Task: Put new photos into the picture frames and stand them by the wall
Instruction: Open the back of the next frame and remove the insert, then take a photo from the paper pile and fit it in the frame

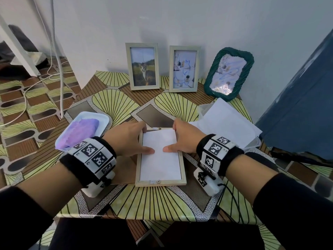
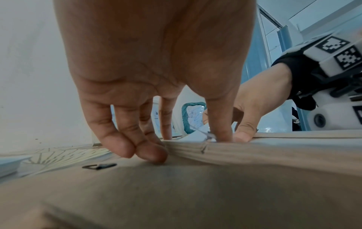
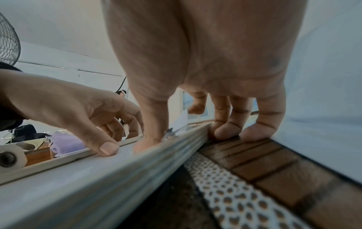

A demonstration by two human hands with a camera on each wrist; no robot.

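Observation:
A pale wooden picture frame (image 1: 182, 165) lies face down at the table's middle, with a white photo (image 1: 160, 159) back-up inside it. My left hand (image 1: 129, 139) straddles the left rail and my right hand (image 1: 185, 139) the right rail. Both thumbs lie straight and press the photo near its middle. The fingertips (image 3: 225, 131) rest down along the frame's outer sides. The photo's far corner (image 3: 181, 120) sticks up a little. A brown backing board (image 2: 176, 193) lies under my left hand. Three filled frames stand against the wall: a cat picture (image 1: 143, 66), a pale one (image 1: 184, 69), a green one (image 1: 228, 72).
A white tray with a purple cloth (image 1: 82, 130) sits at the table's left. A clear tub holding white sheets (image 1: 228, 123) sits at the right. A blue panel (image 1: 297, 105) rises beyond the table's right edge. Cables run over the floor at the left.

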